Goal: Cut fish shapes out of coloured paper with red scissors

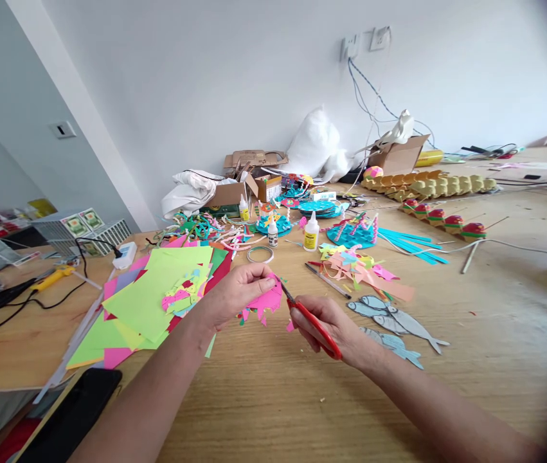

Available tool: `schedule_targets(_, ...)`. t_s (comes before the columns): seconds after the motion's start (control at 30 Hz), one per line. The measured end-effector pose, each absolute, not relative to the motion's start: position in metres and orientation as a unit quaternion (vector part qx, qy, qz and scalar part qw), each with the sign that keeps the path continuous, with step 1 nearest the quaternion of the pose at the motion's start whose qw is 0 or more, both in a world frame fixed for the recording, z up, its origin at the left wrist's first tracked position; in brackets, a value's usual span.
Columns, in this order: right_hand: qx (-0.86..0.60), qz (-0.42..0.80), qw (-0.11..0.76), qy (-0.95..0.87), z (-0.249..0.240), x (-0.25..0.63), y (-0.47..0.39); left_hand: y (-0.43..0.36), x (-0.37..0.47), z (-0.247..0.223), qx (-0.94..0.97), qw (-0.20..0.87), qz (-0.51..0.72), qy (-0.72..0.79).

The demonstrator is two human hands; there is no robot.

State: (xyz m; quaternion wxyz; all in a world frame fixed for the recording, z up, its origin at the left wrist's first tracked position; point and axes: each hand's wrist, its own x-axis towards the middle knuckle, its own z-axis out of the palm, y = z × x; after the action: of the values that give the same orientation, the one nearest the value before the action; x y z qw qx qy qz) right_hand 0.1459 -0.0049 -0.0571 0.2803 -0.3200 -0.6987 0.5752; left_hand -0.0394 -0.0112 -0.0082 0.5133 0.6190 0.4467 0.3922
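Between the fingers of my left hand (237, 292) is a piece of pink paper (269, 299) with a ragged lower edge. My right hand (335, 328) grips red-handled scissors (315, 326), whose blade tips touch the paper's right edge. Small paper scraps lie on the table below the pink piece. Left of my left hand, yellow-green paper sheets (143, 283) are stacked with pink and red ones, and small cut-outs (185, 294) rest on top. Several grey-blue paper fish (411, 321) lie to the right of my right hand.
White glue bottles (310, 235) stand beyond my hands, near a pen (328, 281) and paper strips (357, 267). Blue decorated discs (353, 231) sit further back. A black phone (73, 411) lies at the near left. Egg cartons (451, 186) and a white cable (533, 247) are at right.
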Motion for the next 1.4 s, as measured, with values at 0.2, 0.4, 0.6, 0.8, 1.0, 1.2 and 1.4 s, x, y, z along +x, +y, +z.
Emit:
schedule_targets(0.2,-0.322,0.585,0.299,-0.682,-0.055,0.145,-0.004,-0.010,-0.036,-0.009,0.584,0.515,0.434,0.453)
schedule_targets(0.4,-0.325,0.582,0.381,-0.641,-0.056,0.145,-0.003,-0.012,-0.014,-0.020,0.482,0.581,0.530,0.387)
schedule_targets(0.6,-0.330,0.576,0.392,-0.637,-0.056,0.142,-0.007,-0.017,-0.001,-0.026,0.480,0.558,0.558,0.383)
schedule_targets(0.8,-0.334,0.575,0.356,-0.657,-0.059,0.139,-0.011,-0.018,-0.001,-0.021,0.483,0.522,0.581,0.396)
schedule_targets(1.0,-0.329,0.565,0.343,-0.675,-0.059,0.141,-0.010,-0.016,-0.006,-0.021,0.483,0.516,0.572,0.416)
schedule_targets(1.2,-0.322,0.562,0.332,-0.685,-0.057,0.141,-0.010,-0.016,-0.008,-0.021,0.478,0.519,0.574,0.416)
schedule_targets(1.4,-0.313,0.563,0.332,-0.689,-0.061,0.143,-0.008,-0.016,-0.007,-0.020,0.466,0.559,0.561,0.393)
